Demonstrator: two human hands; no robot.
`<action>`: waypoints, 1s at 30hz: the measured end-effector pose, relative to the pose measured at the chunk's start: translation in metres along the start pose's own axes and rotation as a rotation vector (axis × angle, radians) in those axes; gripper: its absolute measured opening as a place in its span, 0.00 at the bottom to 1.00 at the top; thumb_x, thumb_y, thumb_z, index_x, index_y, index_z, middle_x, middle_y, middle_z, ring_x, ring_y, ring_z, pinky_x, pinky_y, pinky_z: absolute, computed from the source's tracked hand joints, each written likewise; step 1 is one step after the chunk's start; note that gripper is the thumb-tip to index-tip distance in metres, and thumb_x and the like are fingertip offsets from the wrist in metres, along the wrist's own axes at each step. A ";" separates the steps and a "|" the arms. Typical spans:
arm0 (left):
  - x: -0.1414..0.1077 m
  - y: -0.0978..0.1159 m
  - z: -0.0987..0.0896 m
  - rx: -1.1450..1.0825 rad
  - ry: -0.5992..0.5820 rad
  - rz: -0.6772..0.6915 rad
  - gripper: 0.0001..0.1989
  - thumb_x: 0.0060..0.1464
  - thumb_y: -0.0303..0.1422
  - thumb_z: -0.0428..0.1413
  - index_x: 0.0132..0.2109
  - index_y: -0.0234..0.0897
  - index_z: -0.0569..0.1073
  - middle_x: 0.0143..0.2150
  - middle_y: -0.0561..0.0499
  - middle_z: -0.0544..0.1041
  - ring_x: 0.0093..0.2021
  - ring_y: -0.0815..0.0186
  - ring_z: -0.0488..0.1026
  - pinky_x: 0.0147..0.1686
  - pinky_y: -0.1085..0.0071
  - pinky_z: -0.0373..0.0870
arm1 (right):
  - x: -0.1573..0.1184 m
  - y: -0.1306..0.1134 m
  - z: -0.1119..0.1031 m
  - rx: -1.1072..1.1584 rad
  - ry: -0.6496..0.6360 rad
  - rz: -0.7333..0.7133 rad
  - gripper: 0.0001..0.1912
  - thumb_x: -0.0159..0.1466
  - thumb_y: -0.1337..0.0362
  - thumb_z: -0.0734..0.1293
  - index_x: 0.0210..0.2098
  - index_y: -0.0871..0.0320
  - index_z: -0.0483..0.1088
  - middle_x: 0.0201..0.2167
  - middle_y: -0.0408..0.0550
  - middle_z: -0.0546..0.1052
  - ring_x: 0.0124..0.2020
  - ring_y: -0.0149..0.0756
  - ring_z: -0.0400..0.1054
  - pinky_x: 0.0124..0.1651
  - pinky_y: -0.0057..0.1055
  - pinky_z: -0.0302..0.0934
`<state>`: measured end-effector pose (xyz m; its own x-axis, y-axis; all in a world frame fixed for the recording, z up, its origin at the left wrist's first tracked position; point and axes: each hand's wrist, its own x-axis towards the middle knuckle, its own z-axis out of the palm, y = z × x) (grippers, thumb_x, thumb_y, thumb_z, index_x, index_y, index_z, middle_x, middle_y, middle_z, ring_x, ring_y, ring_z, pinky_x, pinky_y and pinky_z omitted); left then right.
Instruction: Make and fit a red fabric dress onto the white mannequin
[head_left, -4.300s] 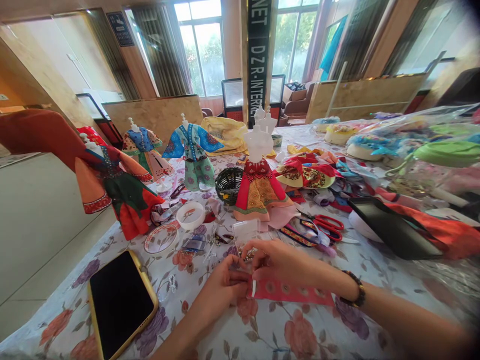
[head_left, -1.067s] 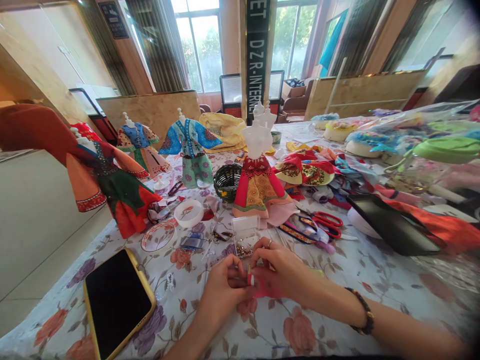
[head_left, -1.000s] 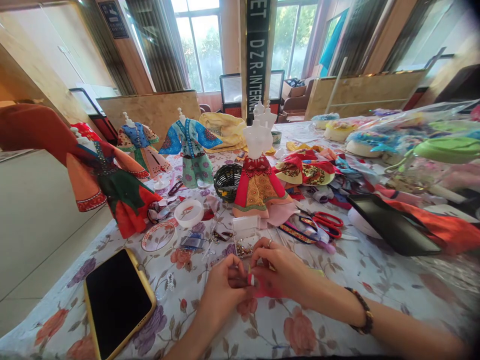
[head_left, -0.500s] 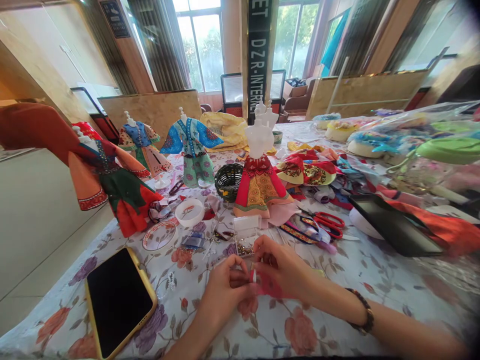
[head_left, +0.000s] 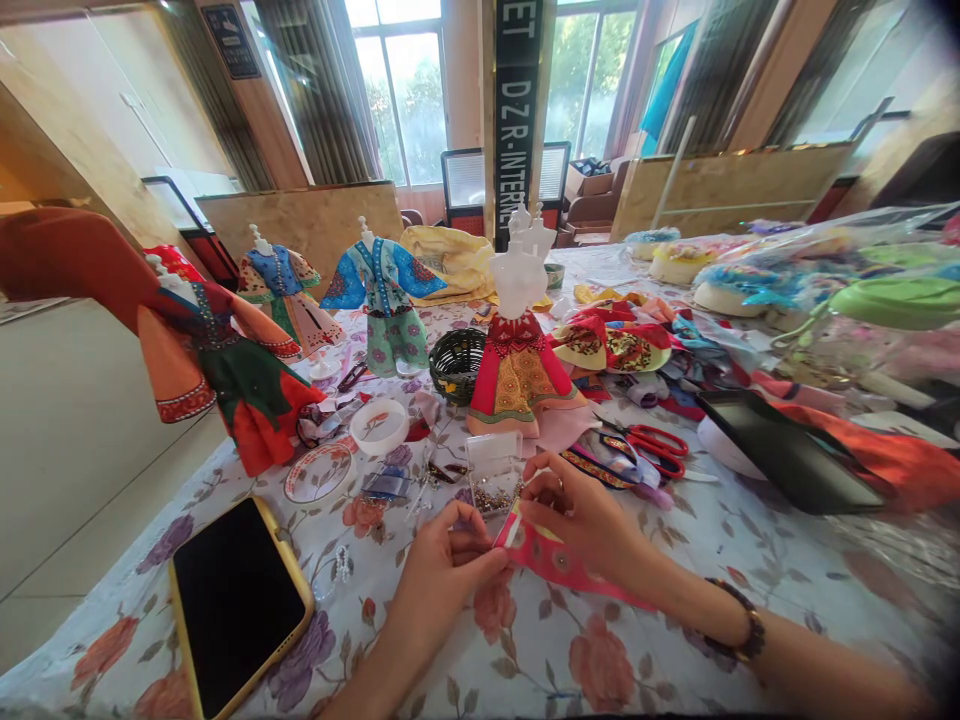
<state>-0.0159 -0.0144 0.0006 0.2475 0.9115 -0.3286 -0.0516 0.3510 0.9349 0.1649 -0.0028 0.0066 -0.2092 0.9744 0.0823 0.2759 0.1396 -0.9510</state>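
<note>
A pink patterned piece of fabric [head_left: 551, 562] stretches between my two hands, low over the floral tablecloth. My left hand [head_left: 448, 562] pinches its left corner between thumb and fingers. Its upper edge is in the grip of my right hand [head_left: 581, 515], which wears a dark bead bracelet [head_left: 739, 620]; its thumb and forefinger press together. Whether a needle or thread is between the fingertips is too small to tell. Just beyond my fingers lies an open clear box [head_left: 495, 495] of small gold beads. Behind it stands a white doll form [head_left: 519, 275] in a red and gold skirt [head_left: 525, 375].
A yellow-cased phone [head_left: 240, 605] lies at the left. Red-handled scissors [head_left: 660, 445], fabric scraps and a black tray [head_left: 791, 450] are at the right. A roll of white tape [head_left: 379, 425], a dark basket [head_left: 457, 365] and several dressed doll forms stand farther back.
My right hand has moved slightly up and right, and more of the pink fabric shows, spread out below it. My left hand keeps its pinch almost in place.
</note>
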 end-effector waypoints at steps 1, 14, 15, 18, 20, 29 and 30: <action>0.000 0.000 0.000 -0.009 -0.006 0.001 0.21 0.36 0.38 0.68 0.29 0.37 0.62 0.23 0.56 0.75 0.27 0.65 0.77 0.33 0.67 0.76 | 0.000 0.000 0.000 -0.001 -0.002 -0.003 0.06 0.60 0.64 0.62 0.36 0.54 0.58 0.27 0.38 0.72 0.20 0.27 0.64 0.24 0.26 0.56; -0.005 0.012 0.003 -0.006 0.080 0.017 0.20 0.36 0.36 0.68 0.29 0.37 0.63 0.24 0.55 0.77 0.28 0.64 0.78 0.33 0.68 0.75 | 0.002 -0.001 -0.006 -0.104 0.035 -0.026 0.05 0.62 0.62 0.61 0.38 0.55 0.61 0.27 0.40 0.71 0.24 0.29 0.62 0.27 0.27 0.56; -0.006 0.013 0.005 -0.014 0.085 0.023 0.20 0.37 0.36 0.67 0.29 0.37 0.63 0.24 0.55 0.77 0.28 0.64 0.78 0.34 0.67 0.75 | 0.001 -0.002 -0.007 -0.127 0.044 -0.024 0.05 0.62 0.62 0.61 0.38 0.55 0.62 0.27 0.41 0.70 0.24 0.30 0.62 0.27 0.28 0.56; -0.006 0.014 0.006 -0.031 0.095 0.034 0.20 0.37 0.36 0.67 0.29 0.37 0.63 0.25 0.54 0.78 0.27 0.65 0.78 0.34 0.68 0.75 | -0.002 -0.007 -0.007 -0.274 0.103 -0.077 0.05 0.64 0.65 0.59 0.40 0.56 0.63 0.27 0.41 0.67 0.24 0.31 0.61 0.30 0.30 0.56; -0.004 0.012 0.005 -0.045 0.090 0.032 0.21 0.36 0.37 0.68 0.28 0.37 0.63 0.25 0.55 0.78 0.27 0.66 0.77 0.33 0.69 0.76 | -0.005 -0.009 -0.006 -0.389 0.120 -0.176 0.05 0.66 0.65 0.58 0.39 0.56 0.64 0.31 0.44 0.68 0.25 0.30 0.61 0.32 0.30 0.57; -0.010 0.017 0.005 0.012 0.042 0.002 0.18 0.41 0.35 0.65 0.30 0.37 0.62 0.25 0.55 0.78 0.29 0.65 0.78 0.36 0.68 0.76 | -0.003 -0.004 -0.012 -0.585 -0.018 -0.146 0.07 0.67 0.68 0.59 0.37 0.59 0.69 0.35 0.48 0.73 0.32 0.35 0.67 0.36 0.32 0.60; -0.010 0.018 0.005 0.015 0.044 -0.001 0.17 0.41 0.35 0.65 0.30 0.37 0.62 0.25 0.55 0.78 0.29 0.65 0.78 0.36 0.68 0.76 | -0.002 -0.002 -0.013 -0.586 -0.025 -0.146 0.07 0.67 0.68 0.60 0.37 0.58 0.70 0.35 0.47 0.73 0.33 0.35 0.68 0.36 0.32 0.60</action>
<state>-0.0142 -0.0186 0.0215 0.2044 0.9198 -0.3349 -0.0370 0.3492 0.9363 0.1767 -0.0029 0.0125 -0.3040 0.9345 0.1852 0.7122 0.3520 -0.6073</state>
